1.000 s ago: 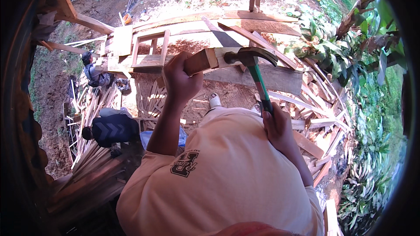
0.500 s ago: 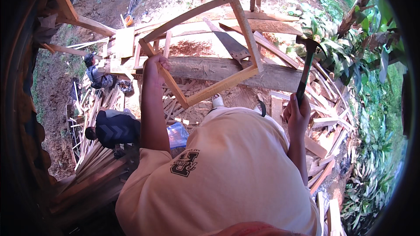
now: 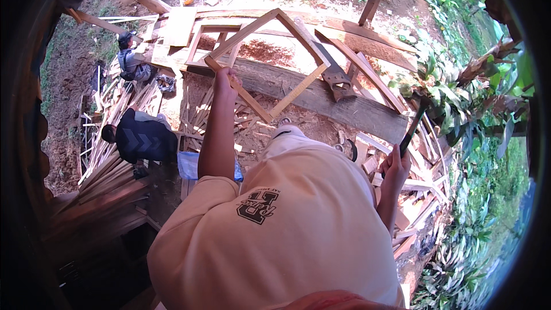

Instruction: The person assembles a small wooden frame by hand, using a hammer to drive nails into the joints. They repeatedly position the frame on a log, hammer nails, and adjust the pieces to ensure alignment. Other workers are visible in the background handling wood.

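My left hand point(image 3: 227, 79) is closed around one side of a four-sided wooden frame point(image 3: 299, 89), held up in front of me with a corner pointing toward my feet. In my right hand point(image 3: 395, 166) is a hammer point(image 3: 414, 125), gripped by its dark handle; its head end is raised and hard to make out against the leaves. Beyond the frame's right side a handsaw point(image 3: 333, 74) lies across the bench, its wooden handle toward me. A thick plank point(image 3: 275, 85) forms the near edge of that bench.
Two people, one in grey point(image 3: 133, 60) and one in a dark jacket point(image 3: 146, 138), sit at the left by long wood strips point(image 3: 106, 175). Offcuts point(image 3: 422, 186) are heaped at my right beside leafy plants point(image 3: 476, 218). A blue plastic bag point(image 3: 189, 165) lies near my left arm.
The view has shifted. The wooden frame now appears tilted more onto its corner and clear of the saw handle. My right hand and the hammer have come lower, with the hammer leaning further right.
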`<state>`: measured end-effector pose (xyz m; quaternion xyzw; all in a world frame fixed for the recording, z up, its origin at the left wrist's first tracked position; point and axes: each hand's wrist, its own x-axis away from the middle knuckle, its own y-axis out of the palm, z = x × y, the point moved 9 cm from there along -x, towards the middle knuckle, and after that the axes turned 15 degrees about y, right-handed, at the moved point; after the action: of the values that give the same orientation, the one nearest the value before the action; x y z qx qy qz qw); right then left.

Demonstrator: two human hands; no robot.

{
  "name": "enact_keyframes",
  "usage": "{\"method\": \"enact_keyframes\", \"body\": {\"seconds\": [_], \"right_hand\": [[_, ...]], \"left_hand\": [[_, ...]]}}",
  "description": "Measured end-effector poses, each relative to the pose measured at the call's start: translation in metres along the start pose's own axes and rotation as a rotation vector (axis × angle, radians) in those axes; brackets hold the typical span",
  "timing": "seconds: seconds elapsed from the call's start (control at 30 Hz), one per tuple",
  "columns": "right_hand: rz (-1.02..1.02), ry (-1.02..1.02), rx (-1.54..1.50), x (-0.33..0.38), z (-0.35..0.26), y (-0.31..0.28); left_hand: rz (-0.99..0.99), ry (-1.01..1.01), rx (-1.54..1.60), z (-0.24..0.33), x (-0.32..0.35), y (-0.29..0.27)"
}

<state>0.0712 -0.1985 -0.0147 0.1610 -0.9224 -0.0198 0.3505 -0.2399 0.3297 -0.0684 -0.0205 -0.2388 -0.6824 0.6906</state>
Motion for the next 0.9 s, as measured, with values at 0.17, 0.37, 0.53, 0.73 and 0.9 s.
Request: {"method": "enact_keyframes", "body": {"seconds": [0.17,0.37,0.53,0.73,0.9], "right_hand": [[0.021,0.028,0.062,-0.008,0.010,0.024],[0.096,0.071,0.054,-0.012,0.031,0.067],[0.095,0.152,0.067,-0.022,0.052,0.116],[0.119,0.175,0.149,-0.023,0.064,0.168],[0.123,0.210,0.158,-0.021,0.073,0.208]], "left_hand": [[0.237,0.043,0.000,-0.027,-0.054,-0.068],[0.262,0.033,0.090,-0.057,-0.105,-0.113],[0.126,0.103,0.187,-0.041,-0.144,-0.143],[0.032,0.059,0.280,-0.038,-0.206,-0.167],[0.190,-0.074,0.305,-0.042,-0.244,-0.179]]}}
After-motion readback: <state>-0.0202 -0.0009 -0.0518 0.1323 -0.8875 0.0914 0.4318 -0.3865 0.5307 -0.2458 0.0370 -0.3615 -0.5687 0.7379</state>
